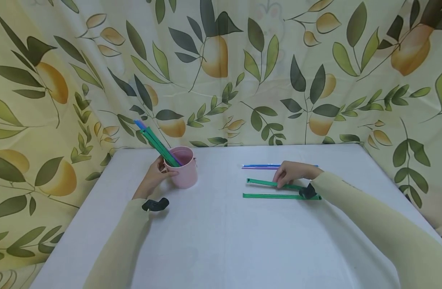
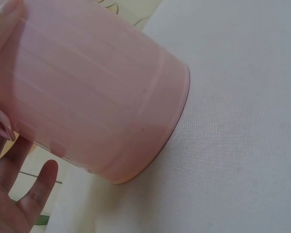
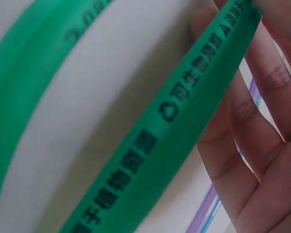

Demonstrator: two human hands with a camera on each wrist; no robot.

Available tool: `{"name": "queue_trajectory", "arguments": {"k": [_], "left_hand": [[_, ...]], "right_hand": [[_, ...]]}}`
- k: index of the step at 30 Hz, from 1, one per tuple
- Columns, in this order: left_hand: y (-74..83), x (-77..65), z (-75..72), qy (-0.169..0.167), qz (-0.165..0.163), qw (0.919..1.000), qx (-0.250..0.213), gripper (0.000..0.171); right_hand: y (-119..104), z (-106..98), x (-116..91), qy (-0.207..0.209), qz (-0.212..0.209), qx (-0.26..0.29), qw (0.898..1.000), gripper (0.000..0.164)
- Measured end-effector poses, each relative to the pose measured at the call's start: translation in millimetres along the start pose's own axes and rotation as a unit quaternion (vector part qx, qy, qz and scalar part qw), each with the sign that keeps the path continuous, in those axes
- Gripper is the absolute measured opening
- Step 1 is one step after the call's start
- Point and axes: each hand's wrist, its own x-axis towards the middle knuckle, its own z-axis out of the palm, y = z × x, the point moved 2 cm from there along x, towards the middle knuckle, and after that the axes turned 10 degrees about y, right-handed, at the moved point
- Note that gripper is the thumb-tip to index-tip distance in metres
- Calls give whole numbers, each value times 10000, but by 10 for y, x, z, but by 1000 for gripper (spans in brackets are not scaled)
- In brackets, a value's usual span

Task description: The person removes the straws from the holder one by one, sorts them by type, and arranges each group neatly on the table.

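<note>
Cup [image 1: 185,176], pink, is on the left half of the table [image 1: 206,241], toward the far edge. Looks roughly upright; can't tell if the base sits fully flat.

Your left hand [image 1: 151,178] grips it from its left side: thumb across the near wall, some fingers round the back. Left wrist view shows at least one finger spread away from the wall.

In the cup: green straws [image 1: 159,145], leaning left over the rim, close to your left hand. Blue straw end [image 1: 139,124] pokes out past their tops; purple straw [image 1: 176,159] shows beside them at the mouth. Can't give you an exact count, they overlap.

Your right hand [image 1: 295,170] is on the right half, thumb and fingertips pinching the upper green straw [image 1: 258,182]. Its left end sticks out past your fingers; the other end runs under your wrist camera [image 1: 308,192]. It sits at a slight angle to the lower green straw [image 1: 271,196], which lies on the table just nearer you. Dark print and a recycling mark on the green wrap in the right wrist view.

Blue and purple pair [image 1: 260,166] lies side by side just beyond your right hand, partly hidden by it. Patterned curtain [image 1: 213,104] hangs behind the table.
</note>
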Motion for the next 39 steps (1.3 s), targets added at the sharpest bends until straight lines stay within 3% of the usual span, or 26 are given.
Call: {"name": "queue_trajectory", "arguments": {"k": [21, 39], "left_hand": [[4, 11, 1, 41, 89, 10000, -5, 87], [24, -7, -9, 28, -38, 9999, 94, 86]], "right_hand": [[53, 131, 43, 233, -341, 148, 9990, 19], [265, 12, -5, 111, -502, 1489, 9875, 38]]}}
